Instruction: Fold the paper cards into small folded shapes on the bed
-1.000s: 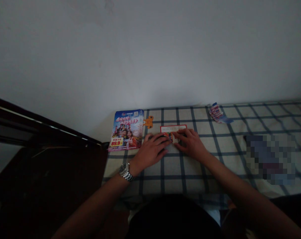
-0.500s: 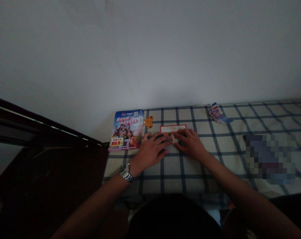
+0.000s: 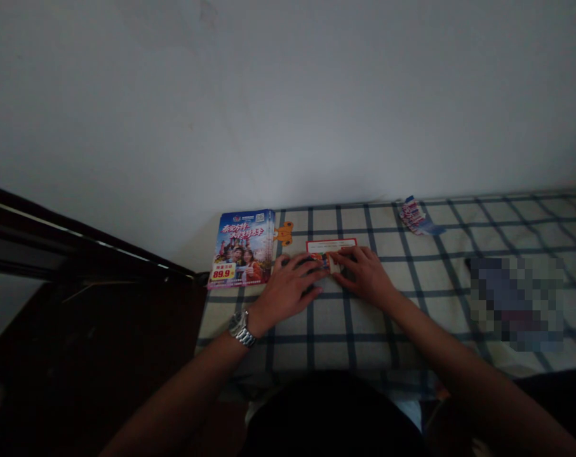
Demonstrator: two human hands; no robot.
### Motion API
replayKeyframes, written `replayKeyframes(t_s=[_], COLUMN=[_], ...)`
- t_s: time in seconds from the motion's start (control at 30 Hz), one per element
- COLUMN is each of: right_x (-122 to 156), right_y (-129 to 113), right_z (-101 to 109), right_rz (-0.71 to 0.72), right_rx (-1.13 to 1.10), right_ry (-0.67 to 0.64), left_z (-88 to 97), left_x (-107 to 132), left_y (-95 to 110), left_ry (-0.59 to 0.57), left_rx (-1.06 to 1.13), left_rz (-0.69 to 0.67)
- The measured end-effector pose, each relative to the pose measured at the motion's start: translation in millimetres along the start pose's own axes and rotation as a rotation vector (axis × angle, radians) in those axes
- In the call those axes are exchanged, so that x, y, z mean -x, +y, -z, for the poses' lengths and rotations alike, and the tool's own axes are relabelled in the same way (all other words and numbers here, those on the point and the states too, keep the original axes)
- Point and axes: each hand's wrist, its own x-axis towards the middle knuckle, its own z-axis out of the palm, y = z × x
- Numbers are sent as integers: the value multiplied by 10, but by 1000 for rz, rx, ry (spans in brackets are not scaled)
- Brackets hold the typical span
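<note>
A small folded leaflet (image 3: 333,243) with a red border and a white printed panel lies on the checked cloth. Its near part has a colourful print and is partly covered by my fingers. My left hand (image 3: 294,279) rests over the leaflet's left side, fingers stretched and spread, with a metal watch (image 3: 241,328) on the wrist. From the right, my right hand (image 3: 364,273) pinches the leaflet's near right part between thumb and fingertips. Both hands' fingertips nearly meet at the colourful print.
A stack of blue and pink flyers (image 3: 244,247) lies left of my hands, beside a bear figure (image 3: 284,233). Crumpled printed paper (image 3: 414,216) sits by the wall (image 3: 288,114). A blurred-out dark object (image 3: 511,301) lies right. The checked cloth (image 3: 288,352) ends at left above dark floor.
</note>
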Motion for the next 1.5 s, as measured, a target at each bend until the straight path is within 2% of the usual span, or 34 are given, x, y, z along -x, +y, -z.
replayKeyframes(t_s=[0.47, 0.73, 1.13, 1.37, 1.5], right_x=[11, 7, 6, -3, -5], right_y=[10, 1, -1, -20, -7], right_z=[-12, 1, -1, 19, 7], right_rz=[1, 7, 0, 3, 13], right_rx=[-19, -22, -22, 6, 0], right_ry=[12, 12, 0, -5, -4], left_z=[-57, -56, -139, -164, -141], left_x=[-4, -27, -63, -70, -63], left_y=[-147, -129, -114, -101, -54], left_ry=[42, 114, 86, 131, 138], left_rx=[94, 70, 56, 113, 92], left_rz=[83, 118, 183, 219, 150])
